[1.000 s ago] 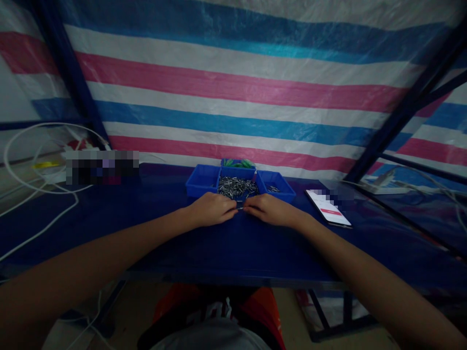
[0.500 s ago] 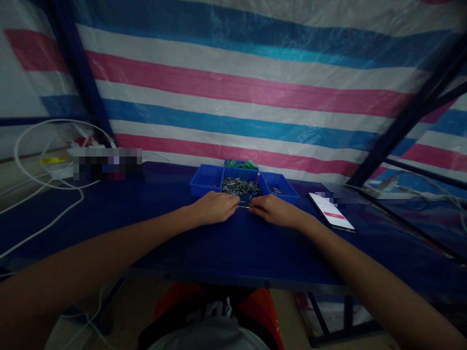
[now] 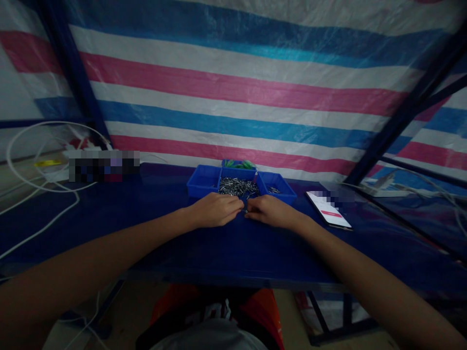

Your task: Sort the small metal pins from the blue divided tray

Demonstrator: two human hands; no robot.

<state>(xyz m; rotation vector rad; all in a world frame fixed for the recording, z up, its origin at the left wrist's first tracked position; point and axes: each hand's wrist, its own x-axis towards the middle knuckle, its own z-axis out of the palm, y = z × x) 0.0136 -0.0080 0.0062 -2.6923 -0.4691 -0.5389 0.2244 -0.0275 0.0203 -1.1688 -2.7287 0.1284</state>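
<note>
While white cables (image 3: 77, 195) looped at the left of a blue table (image 3: 226, 253), a person's left hand (image 3: 219, 210) hung before a blue tray (image 3: 204, 175), fingers bunched, though whether they gripped anything could not be told. A small metal piece (image 3: 245, 211) sat just off its fingertips, pinched by the right hand (image 3: 270, 210), near a heap of metal pieces (image 3: 237, 186). Farther right, a phone (image 3: 330, 211) lay with its screen lit.

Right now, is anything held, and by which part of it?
The right hand seems to pinch a small piece; which part, and whether the left hand helps, is unclear.
</note>
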